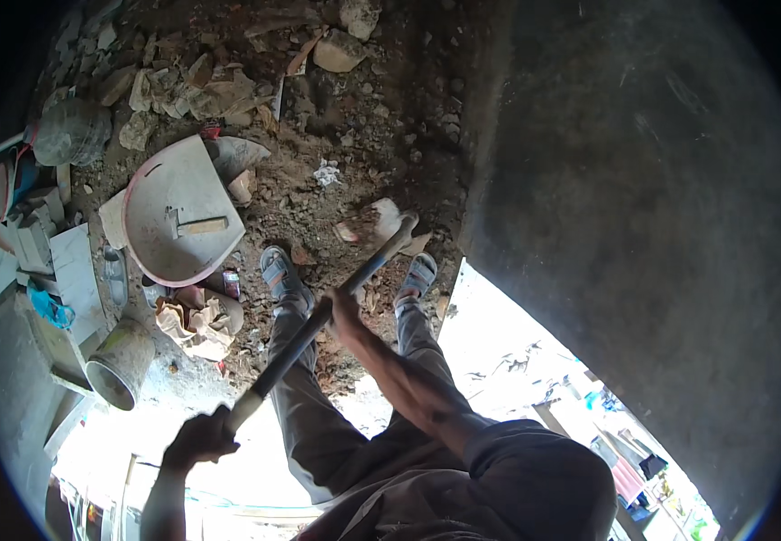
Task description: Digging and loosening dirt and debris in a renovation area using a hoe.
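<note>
I hold a long-handled digging tool [294, 346], apparently a hoe, slanting across in front of my legs. My left hand [204, 436] is closed around its rear end at the lower left. Farther down the dark shaft, my right hand [344, 314] grips it near the middle. The tool's head [390, 220] lies low over the loose soil, just beyond my sandalled feet; it is blurred, so its exact shape is unclear. Broken rubble and earth [363, 142] cover the ground around it.
Left of my feet sits a pale basin [160, 186] with a wooden-handled hammer [201, 226] in it. A dirty bucket [120, 365], crumpled paper [198, 328] and tile pieces [76, 270] lie nearby. Stones [338, 51] are heaped ahead. A grey wall [634, 169] rises on the right.
</note>
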Motion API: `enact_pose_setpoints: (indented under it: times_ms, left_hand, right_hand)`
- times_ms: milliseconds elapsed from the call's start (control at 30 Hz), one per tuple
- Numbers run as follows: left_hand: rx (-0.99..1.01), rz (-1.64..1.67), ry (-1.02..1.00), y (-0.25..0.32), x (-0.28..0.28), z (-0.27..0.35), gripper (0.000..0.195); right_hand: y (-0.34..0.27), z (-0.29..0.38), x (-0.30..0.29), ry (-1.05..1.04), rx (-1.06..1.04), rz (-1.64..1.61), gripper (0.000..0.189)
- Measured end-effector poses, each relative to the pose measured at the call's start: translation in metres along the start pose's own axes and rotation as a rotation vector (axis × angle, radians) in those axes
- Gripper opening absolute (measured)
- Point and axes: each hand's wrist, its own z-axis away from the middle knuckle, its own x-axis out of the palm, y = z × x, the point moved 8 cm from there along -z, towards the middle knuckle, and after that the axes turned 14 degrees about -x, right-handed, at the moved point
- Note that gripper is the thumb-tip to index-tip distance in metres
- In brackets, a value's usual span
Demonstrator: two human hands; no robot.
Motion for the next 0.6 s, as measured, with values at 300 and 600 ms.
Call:
enact_pose_setpoints:
  times_ms: [300,600]
  left_hand:
    - [0.436,0.356,0.181,0.14,0.081,-0.058,0.055]
    - [0.389,0.97,-0.294,0.28,0.033,-0.159,0.042]
  right_hand:
    - [-0.162,-0.072,-0.069,0.069,-0.583,0.712,0.016]
    - [-0.191,-0.2,-0.151,0.127,-0.339,0.561,0.051]
